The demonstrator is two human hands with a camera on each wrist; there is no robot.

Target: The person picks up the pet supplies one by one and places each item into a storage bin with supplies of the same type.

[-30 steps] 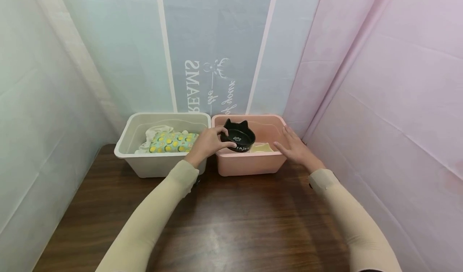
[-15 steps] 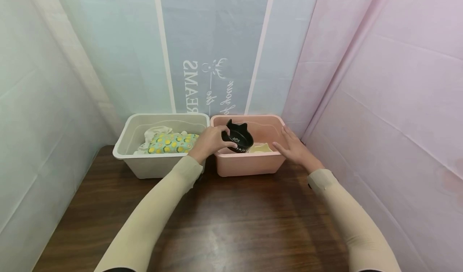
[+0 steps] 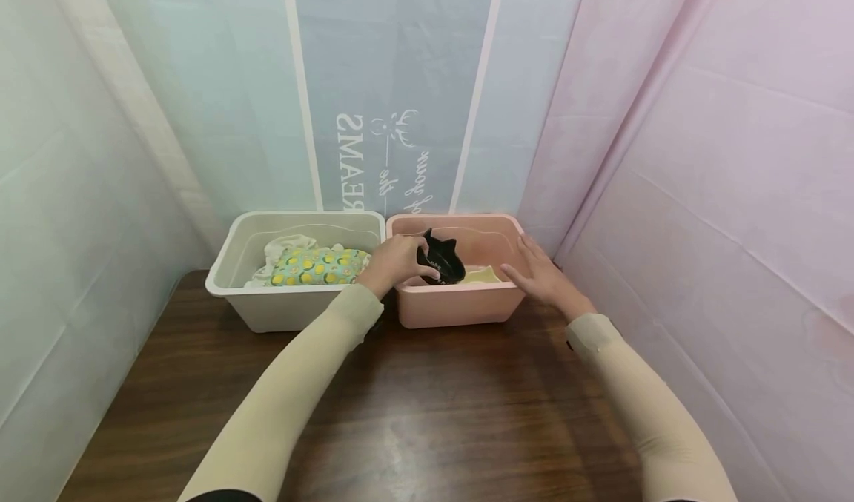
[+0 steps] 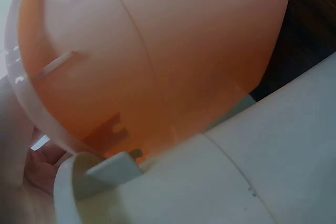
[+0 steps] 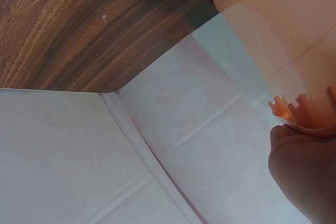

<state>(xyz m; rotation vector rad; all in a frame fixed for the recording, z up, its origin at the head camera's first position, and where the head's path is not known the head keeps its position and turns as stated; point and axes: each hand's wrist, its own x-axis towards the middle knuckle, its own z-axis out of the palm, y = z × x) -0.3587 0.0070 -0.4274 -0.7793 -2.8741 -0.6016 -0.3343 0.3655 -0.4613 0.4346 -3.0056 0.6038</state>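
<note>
In the head view, my left hand (image 3: 395,262) pinches the left side of a black cat-eared bowl (image 3: 445,262) between thumb and fingers. The bowl tilts inside the pink bin (image 3: 460,310), just behind its front rim. Whether it touches the bottom is hidden. My right hand (image 3: 545,278) rests with extended fingers on the bin's right end. A pale yellow piece (image 3: 482,274) with pointed corners lies in the bin, right of the bowl. From the left wrist, the pink wall hides the bowl; the right wrist view catches my right hand (image 5: 304,169) at the rim.
Left of the pink bin stands a white bin (image 3: 273,313), their ends close together. It holds a lemon-patterned cloth item (image 3: 320,266) and white cloth (image 3: 283,248). Both bins stand on a dark wooden table (image 3: 427,413), against hanging fabric (image 3: 394,79) at the back and sides.
My left hand has lowered the black bowl a little further into the pink bin and tipped it more onto its left side. The right hand stays on the bin's end.
</note>
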